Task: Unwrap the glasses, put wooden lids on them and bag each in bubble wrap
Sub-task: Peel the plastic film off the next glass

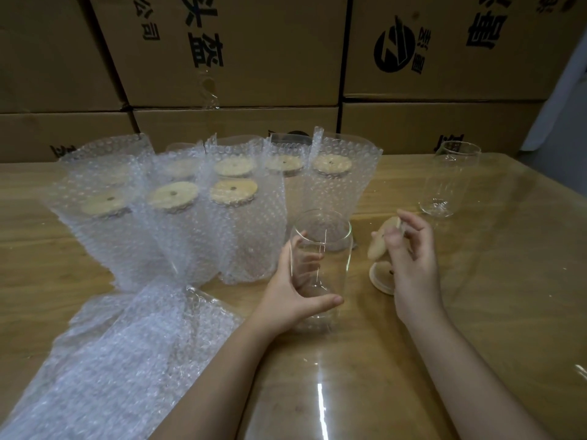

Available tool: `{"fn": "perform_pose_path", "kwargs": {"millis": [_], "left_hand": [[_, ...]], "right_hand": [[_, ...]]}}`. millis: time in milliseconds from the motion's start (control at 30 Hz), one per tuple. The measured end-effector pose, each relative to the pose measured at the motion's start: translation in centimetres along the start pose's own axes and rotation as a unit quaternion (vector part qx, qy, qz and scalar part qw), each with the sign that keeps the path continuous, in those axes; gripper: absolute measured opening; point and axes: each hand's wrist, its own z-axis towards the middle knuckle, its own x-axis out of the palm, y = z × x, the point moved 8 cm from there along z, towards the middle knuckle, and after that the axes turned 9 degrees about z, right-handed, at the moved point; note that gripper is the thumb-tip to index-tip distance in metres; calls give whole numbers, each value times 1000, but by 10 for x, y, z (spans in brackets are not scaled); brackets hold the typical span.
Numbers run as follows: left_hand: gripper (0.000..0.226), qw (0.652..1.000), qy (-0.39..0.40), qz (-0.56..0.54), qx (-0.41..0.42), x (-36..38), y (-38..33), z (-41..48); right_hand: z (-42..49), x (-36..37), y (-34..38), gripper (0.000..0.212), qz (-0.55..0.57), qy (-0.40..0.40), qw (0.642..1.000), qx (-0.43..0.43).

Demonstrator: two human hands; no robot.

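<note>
Lower left, flat on the table (482, 312): a heap of bubble wrap bags (111, 360); at centre, left hand (292, 300) curled round the lower part of an upright bare glass (320, 246); just right and apart from it, right hand (413, 265) raised, pinching a tilted wooden lid (381, 241) by its edge, above a second lid (379, 276) lying partly hidden. Behind the glass, left of centre: bagged glasses (190, 211) with lids on, in two rows; upper right, well apart: another bare glass (451, 179); across the top: stacked cardboard boxes (254, 58).
</note>
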Motion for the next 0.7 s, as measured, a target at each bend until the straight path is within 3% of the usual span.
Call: {"fn": "perform_pose_path", "kwargs": {"millis": [133, 300, 500, 700], "left_hand": [[105, 1000, -8, 3, -10, -1, 1, -1], [105, 1000, -11, 2, -18, -2, 3, -1], [107, 999, -9, -18, -26, -1, 6, 0], [103, 999, -10, -31, -10, -1, 4, 1]], "right_hand": [[-6, 13, 24, 45, 112, 22, 993, -31], [-9, 35, 40, 54, 164, 47, 983, -69], [-9, 69, 34, 56, 117, 117, 985, -54], [-10, 80, 20, 40, 66, 147, 984, -75]]}}
